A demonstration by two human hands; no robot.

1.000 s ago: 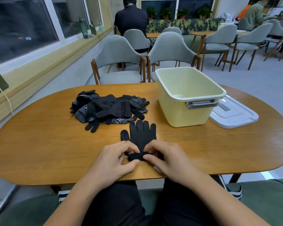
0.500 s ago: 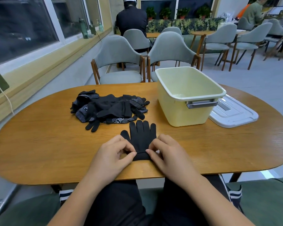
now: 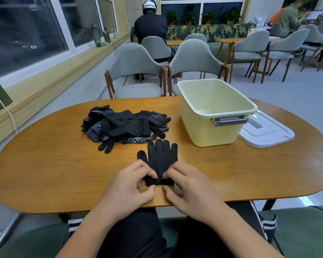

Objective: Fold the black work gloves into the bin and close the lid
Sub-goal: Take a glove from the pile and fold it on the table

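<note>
Here, a single black glove [image 3: 161, 157] lies flat on the oval wooden table [image 3: 45, 164], close to the near edge, with its fingers spread and pointing toward the far side. Both hands are at its cuff end. The left hand [image 3: 127, 185] pinches the left part of the cuff between thumb and curled fingers. The right hand [image 3: 190, 187] grasps the right part the same way, so the cuff is bunched into a small folded band between the two hands. The rest of the glove rests on the tabletop, untouched.

Just beyond and to the left of it sits a pile of black gloves [image 3: 127, 125], loosely heaped. Some show white dotted palms, and a couple of fingers trail off the pile toward the near side. The pile and the single glove lie very near each other; whether they touch cannot be told.

To the right of the pile stands the pale yellow bin [image 3: 199, 131], upright and open at the top, with a grey handle [image 3: 229, 121] on its near right end. Its white lid [image 3: 267, 131] lies flat on the table just right of the bin, partly hidden behind it.

Beyond the far edge of the table stand two grey chairs [image 3: 136, 71], and farther back a person [image 3: 151, 27] in dark clothing sits facing away.
</note>
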